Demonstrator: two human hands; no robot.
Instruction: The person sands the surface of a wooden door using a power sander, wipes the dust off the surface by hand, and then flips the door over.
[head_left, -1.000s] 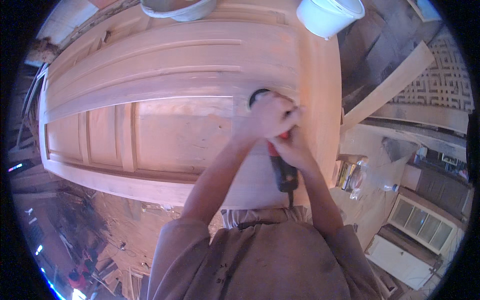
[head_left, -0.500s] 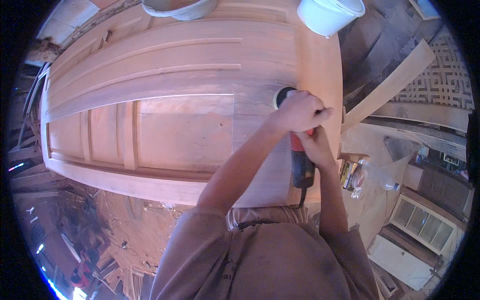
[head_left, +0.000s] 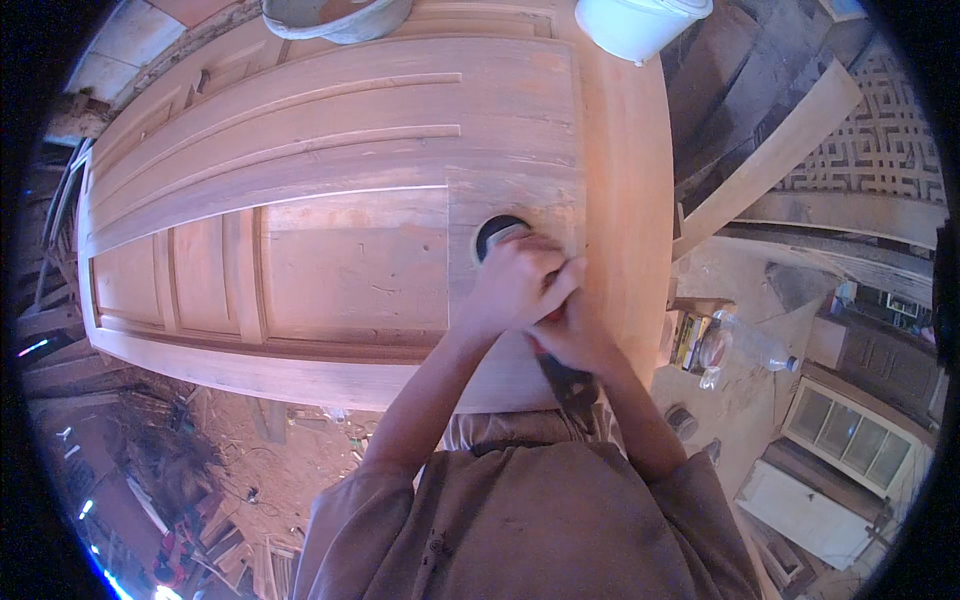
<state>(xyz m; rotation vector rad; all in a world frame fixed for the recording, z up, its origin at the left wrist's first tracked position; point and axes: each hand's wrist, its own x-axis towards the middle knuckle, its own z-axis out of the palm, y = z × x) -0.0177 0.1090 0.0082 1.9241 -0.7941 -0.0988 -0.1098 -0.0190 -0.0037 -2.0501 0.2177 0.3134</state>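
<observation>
A wooden panelled door lies flat in front of me, its surface streaked pale and grey. On its wide right-hand cross-rail rests the round black head of a red and black angle grinder with a pale disc. My left hand is closed over the front of the tool, just behind the disc. Around its body is my right hand, fingers wrapped, nearer to me. The black rear end points back toward my waist. Both hands hide most of the red housing.
Beyond the door stand a grey basin and a white bucket. A long plank leans at the right, near a lattice panel. Clear plastic bottles and a small box of items sit low at right. Wood scraps litter the lower-left floor.
The angle grinder has moved left and nearer to me across the cross-rail, both hands with it. Its rear end has swung from upright to slanting in the picture.
</observation>
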